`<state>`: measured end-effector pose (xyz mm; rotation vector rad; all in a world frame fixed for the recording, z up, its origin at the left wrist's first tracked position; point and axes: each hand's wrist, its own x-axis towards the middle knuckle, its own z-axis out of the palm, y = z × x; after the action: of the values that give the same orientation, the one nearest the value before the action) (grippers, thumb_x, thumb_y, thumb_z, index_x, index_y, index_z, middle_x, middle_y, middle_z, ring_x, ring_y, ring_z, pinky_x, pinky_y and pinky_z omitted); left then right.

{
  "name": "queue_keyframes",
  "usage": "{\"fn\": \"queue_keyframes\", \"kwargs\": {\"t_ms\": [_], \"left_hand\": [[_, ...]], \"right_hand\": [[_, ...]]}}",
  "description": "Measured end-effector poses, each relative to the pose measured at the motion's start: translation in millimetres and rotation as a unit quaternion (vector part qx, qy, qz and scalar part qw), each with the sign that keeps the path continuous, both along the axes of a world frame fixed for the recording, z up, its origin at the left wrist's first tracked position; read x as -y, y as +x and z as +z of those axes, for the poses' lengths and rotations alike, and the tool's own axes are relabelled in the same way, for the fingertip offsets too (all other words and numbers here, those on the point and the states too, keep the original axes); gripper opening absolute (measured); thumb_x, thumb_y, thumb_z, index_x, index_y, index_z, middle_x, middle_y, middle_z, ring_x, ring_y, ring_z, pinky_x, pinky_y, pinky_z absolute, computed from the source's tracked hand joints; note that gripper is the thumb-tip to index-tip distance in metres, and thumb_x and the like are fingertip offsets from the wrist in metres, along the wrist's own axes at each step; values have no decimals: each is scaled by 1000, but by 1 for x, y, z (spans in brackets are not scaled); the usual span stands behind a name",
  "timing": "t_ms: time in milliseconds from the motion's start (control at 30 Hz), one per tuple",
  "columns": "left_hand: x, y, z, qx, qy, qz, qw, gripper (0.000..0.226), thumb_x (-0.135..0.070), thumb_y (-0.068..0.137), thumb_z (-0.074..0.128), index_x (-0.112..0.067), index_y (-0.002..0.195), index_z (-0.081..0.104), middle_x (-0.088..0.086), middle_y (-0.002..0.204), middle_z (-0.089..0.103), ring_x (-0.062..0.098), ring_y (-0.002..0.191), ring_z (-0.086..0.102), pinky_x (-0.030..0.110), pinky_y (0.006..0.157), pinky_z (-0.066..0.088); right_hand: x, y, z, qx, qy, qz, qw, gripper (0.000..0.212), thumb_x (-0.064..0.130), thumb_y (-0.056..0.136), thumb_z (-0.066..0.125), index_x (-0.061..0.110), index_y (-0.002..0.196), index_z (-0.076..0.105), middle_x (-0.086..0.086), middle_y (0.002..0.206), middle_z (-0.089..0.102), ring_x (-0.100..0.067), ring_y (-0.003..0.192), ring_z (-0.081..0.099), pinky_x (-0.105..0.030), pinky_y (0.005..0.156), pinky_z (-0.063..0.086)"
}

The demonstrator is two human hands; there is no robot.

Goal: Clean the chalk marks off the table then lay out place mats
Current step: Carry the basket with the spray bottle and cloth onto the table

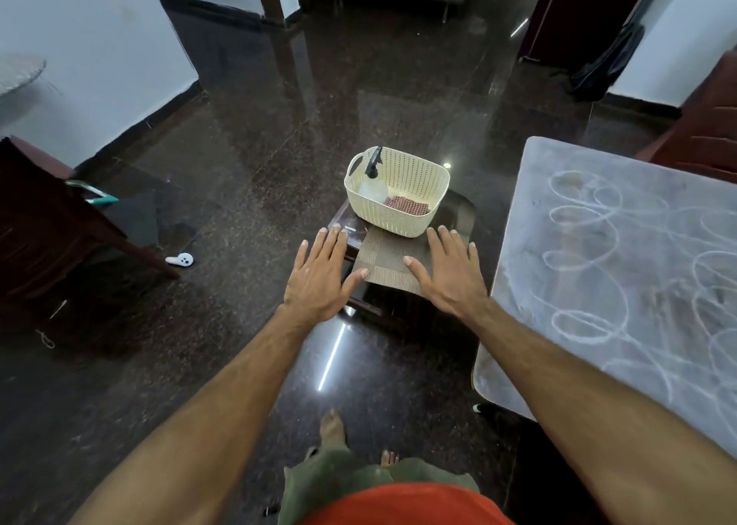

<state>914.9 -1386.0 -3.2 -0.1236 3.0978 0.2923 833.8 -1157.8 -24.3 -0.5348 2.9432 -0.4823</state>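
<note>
A grey table [590, 189] at the right is covered in looping white chalk marks [590, 245]. Ahead, a cream plastic basket [410, 189] stands on a small dark stool [351, 229]. It holds a clear spray bottle [374, 187] with a black nozzle and a red checked cloth [406, 206]. Brown woven place mats [393, 259] lie under the basket's near edge. My left hand [321, 277] and my right hand [446, 271] are stretched out flat with fingers spread, on either side of the mats, holding nothing.
The floor is dark and glossy. A dark wooden piece of furniture [48, 229] stands at the left, with a white controller [180, 260] on the floor beside it. Another wooden piece [706, 133] sits behind the table. My bare feet [333, 425] show below.
</note>
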Motion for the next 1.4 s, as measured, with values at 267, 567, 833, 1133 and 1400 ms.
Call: {"fn": "queue_keyframes", "kwargs": {"t_ms": [267, 567, 833, 1133, 1400], "left_hand": [[38, -97, -30, 23, -1, -42, 999, 83, -66, 95, 21, -14, 157, 8, 1, 166, 4, 18, 152, 1, 42, 122, 1], [95, -229, -51, 38, 59, -64, 995, 71, -49, 98, 44, -8, 153, 22, 11, 162, 21, 25, 150, 18, 47, 121, 20], [120, -338, -92, 68, 258, 111, 957, 63, -28, 96, 60, -3, 147, 33, 16, 151, 39, 29, 139, 38, 40, 112, 32], [127, -413, -145, 144, 307, 166, 926, 41, -18, 100, 49, -8, 140, 43, 9, 134, 57, 26, 123, 55, 32, 101, 43], [125, -431, -160, 140, 358, 194, 903, 28, -9, 99, 46, -3, 123, 59, 13, 118, 67, 28, 107, 63, 43, 96, 52]], "right_hand": [[34, -69, -27, 29, 8, -48, 998, 85, 72, 94, 20, 14, 156, 18, -10, 164, 16, -26, 152, 10, -53, 121, 7], [75, -174, -44, 79, -58, -164, 982, 74, 61, 98, 36, 12, 153, 25, -15, 157, 31, -31, 146, 28, -57, 117, 27], [83, -250, -81, 119, -124, -281, 944, 54, 41, 98, 51, 14, 144, 38, -10, 139, 45, -28, 129, 45, -49, 104, 44], [86, -301, -131, 168, -157, -409, 883, 48, 25, 100, 53, 2, 141, 41, -17, 139, 49, -34, 124, 53, -49, 102, 48], [84, -317, -147, 154, -192, -499, 831, 32, 18, 102, 49, 5, 131, 51, -19, 122, 63, -38, 106, 64, -36, 86, 52]]}}
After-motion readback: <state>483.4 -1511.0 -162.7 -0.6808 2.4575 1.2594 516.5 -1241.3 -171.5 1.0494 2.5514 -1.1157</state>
